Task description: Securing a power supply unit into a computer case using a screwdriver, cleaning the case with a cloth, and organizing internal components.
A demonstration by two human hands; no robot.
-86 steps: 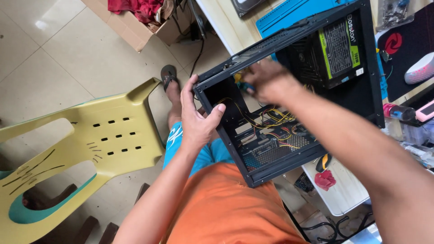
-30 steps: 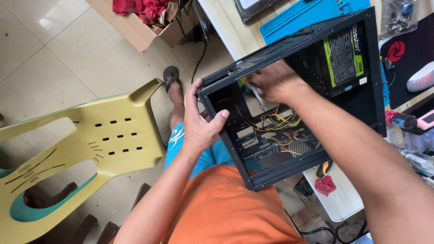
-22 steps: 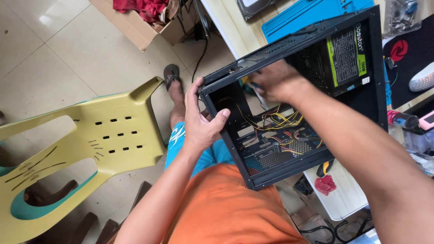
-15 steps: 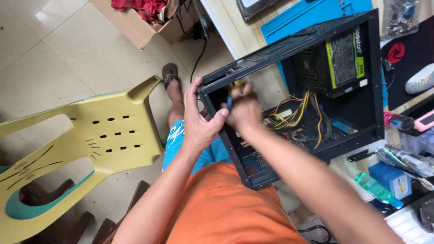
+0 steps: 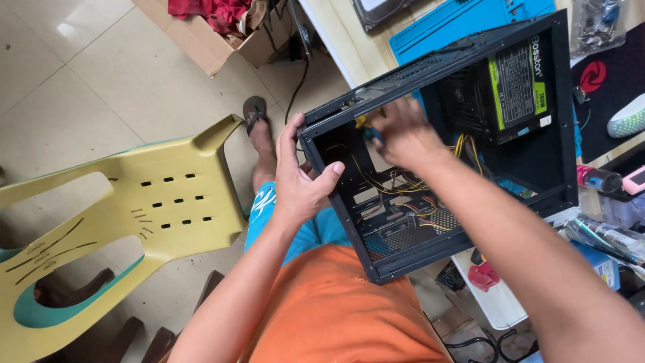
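An open black computer case (image 5: 561, 107) rests partly on my lap and partly on the table edge, its inside facing me. A power supply (image 5: 500, 91) with a green label sits in its far end, and yellow and black wires (image 5: 396, 188) run across the middle. My left hand (image 5: 299, 178) grips the case's near front corner, thumb over the rim. Inside the case near that upper front corner, my right hand (image 5: 403, 131) is closed on a small tool with a yellow and blue handle (image 5: 366, 128).
A yellow plastic chair (image 5: 134, 208) lies to my left on the tiled floor. A cardboard box with red cloth (image 5: 222, 27) stands at the top. A blue mat (image 5: 450, 23), a black mat and small items crowd the table at the right.
The right hand shifted inside the case: first deeper toward the front corner, then back up along the top rail. The left hand kept its grip on the corner.
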